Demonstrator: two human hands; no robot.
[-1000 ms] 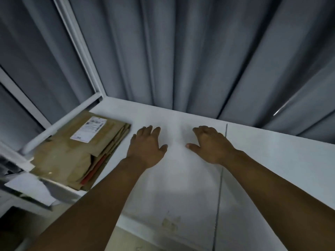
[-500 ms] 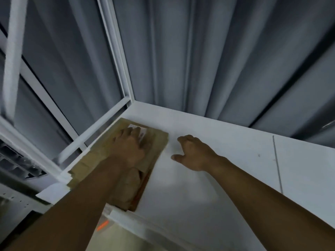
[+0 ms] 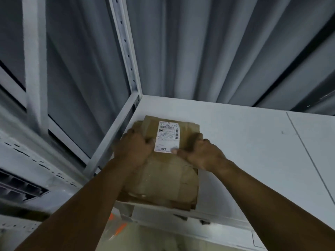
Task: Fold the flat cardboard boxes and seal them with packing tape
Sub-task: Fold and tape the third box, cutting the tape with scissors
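Mid-frame on the white shelf board (image 3: 244, 142), the left hand (image 3: 133, 149) and right hand (image 3: 201, 155) curl their fingers round opposite edges of a white-labelled stack of flattened brown cardboard boxes (image 3: 163, 180).

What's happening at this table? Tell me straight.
A person is handling a stack of flattened cardboard boxes that lies at the left end of the white table, next to a metal rack post. The left hand grips the stack's left edge. The right hand grips its right edge, with the thumb on the white shipping label of the top piece. The boxes lie flat, and none is folded up yet.
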